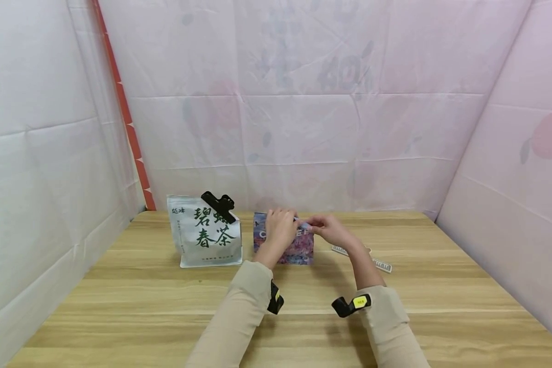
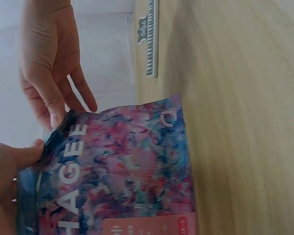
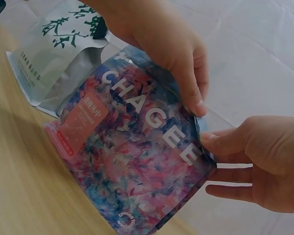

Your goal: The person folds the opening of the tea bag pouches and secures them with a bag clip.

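A blue and pink patterned tea pouch [image 1: 299, 250] marked CHAGEE stands on the table. In the right wrist view the pouch [image 3: 132, 161] shows its whole front, with its top edge toward both hands. My left hand [image 1: 280, 227] holds the top edge near its middle, thumb on the front side. My right hand [image 1: 333, 230] pinches the upper right corner of the pouch between thumb and fingers; the right hand [image 2: 54, 58] also shows in the left wrist view. The left hand [image 3: 161, 44] partly covers the pouch's top in the right wrist view.
To the left stands a white tea bag [image 1: 209, 243] with green characters, a black clip [image 1: 218, 206] gripping its top right corner. A flat white strip with dark key-like marks [image 1: 383, 265] lies right of the pouch, partly behind my right forearm. White sheets surround the wooden table [image 1: 133, 301].
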Demonstrator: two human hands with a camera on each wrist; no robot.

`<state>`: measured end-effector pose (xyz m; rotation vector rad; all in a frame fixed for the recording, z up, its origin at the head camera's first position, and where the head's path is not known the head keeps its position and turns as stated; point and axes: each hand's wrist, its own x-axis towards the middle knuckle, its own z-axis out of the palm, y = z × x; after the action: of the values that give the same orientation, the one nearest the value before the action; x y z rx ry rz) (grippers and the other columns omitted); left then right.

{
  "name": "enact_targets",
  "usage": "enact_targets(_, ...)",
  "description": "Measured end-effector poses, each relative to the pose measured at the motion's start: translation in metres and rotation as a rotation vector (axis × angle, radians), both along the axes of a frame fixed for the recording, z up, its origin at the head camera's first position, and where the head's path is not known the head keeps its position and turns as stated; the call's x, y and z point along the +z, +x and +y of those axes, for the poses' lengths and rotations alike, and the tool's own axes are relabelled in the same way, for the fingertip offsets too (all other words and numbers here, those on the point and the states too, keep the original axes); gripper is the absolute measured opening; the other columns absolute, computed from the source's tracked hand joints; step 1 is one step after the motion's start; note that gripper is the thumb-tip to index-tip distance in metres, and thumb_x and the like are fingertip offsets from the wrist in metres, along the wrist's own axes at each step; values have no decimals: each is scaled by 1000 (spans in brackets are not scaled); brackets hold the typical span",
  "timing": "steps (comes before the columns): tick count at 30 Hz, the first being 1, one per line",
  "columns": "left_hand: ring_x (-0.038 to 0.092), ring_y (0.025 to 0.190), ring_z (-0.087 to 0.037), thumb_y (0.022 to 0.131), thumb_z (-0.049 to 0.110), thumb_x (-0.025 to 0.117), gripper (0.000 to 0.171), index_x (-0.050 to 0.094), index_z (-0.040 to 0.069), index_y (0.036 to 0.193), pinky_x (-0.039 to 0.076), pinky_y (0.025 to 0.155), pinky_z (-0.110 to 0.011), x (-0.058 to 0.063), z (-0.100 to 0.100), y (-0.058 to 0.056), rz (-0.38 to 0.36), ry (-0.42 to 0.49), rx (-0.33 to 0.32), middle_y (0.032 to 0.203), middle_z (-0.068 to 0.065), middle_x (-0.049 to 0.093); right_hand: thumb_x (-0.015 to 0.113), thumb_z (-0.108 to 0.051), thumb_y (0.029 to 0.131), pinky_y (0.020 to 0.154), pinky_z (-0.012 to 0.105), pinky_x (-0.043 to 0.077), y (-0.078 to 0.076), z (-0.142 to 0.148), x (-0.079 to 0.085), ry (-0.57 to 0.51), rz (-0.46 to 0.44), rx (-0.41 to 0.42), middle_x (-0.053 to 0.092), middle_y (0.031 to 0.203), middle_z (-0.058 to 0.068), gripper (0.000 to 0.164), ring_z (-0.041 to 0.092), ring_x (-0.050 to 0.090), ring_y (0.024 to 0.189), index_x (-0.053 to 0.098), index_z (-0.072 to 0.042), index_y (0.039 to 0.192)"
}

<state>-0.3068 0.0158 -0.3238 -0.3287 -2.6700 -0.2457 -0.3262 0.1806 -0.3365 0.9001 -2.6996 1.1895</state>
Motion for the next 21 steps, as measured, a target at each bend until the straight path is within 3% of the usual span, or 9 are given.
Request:
enact_targets(9,56,81,-14,84,35,66,15,70,21,87,35,71,-29,-3,-1,0,74,72,-17,86,7,66,57,-3,90,71,40,50,-7,-9,-9,-15,54,-63,63,94,16,14,31,60,87,64,5,100)
enact_targets(16,56,85,-16,82,38,68,19,70,21,91,38,74,-32,4,1,0,-8,24,-2,89,5,65,59,-2,87,57,33,47,-6,-15,-10,-2,165,-92,63,80,10,4,22,58,70,63,0,87)
enact_targets(21,54,91,-17,82,42,66,22,69,25,96,36,79,-36,4,4,-4,-59,-59,12,95,5,65,59,-2,87,57,31,45,-9,-14,-14,-17,163,-101,62,80,8,4,21,56,68,63,1,87)
